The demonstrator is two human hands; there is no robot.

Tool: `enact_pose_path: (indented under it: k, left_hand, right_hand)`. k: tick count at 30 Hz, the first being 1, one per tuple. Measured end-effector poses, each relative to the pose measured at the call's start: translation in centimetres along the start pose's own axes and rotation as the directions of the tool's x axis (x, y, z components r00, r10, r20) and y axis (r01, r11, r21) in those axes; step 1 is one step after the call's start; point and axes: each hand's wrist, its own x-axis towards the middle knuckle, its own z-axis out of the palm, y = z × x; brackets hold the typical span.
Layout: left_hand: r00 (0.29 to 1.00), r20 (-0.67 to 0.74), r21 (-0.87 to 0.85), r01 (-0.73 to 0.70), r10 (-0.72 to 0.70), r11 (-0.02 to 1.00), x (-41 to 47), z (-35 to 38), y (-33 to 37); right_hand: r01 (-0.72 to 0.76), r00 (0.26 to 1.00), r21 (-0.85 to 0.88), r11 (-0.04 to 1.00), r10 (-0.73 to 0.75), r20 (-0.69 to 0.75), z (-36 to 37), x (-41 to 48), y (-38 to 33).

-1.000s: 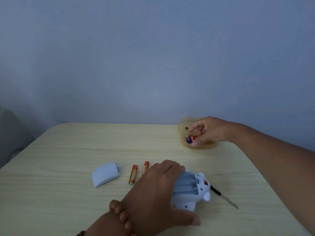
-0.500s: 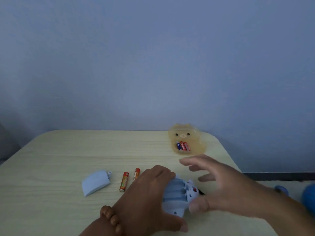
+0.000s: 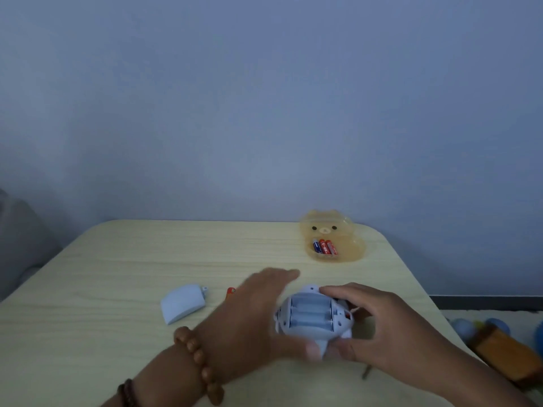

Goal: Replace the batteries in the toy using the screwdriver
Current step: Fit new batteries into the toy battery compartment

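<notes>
Pale blue plastic toy [image 3: 313, 317] gripped from both sides, open battery bay up.

Left hand [image 3: 252, 315] and right hand [image 3: 379, 321] both clamped on toy. Smooth curved cover [image 3: 182, 302] left of toy on wood-grain table [image 3: 117, 259]. Beyond toy, amber bear-shaped dish [image 3: 346, 245] holding red and blue batteries [image 3: 324, 247]; print unreadable.

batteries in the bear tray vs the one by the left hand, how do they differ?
The tray batteries are three, red and blue, lying side by side in the bear-shaped tray at the table's far side; the loose battery is orange, lying bare on the table. The tray batteries show fully; the loose battery is mostly hidden behind the left hand. All lie flat, untouched.
</notes>
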Motion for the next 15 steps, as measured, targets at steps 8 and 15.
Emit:
enact_pose_path:
  k: [8, 15]
  left_hand:
    - [0.960, -0.110, 0.502, 0.278, -0.258, 0.819, -1.0, -4.2, -3.6]
    - [0.968, -0.130, 0.550, 0.251, -0.215, 0.797, -0.1, -2.3, -3.5]
  right_hand:
    - [-0.035, 0.998, 0.103, 0.994, 0.040, -0.047, 0.4, -0.5, 0.3]
    - [-0.027, 0.998, 0.070, 0.997, 0.030, -0.046, 0.6, -0.3, 0.3]
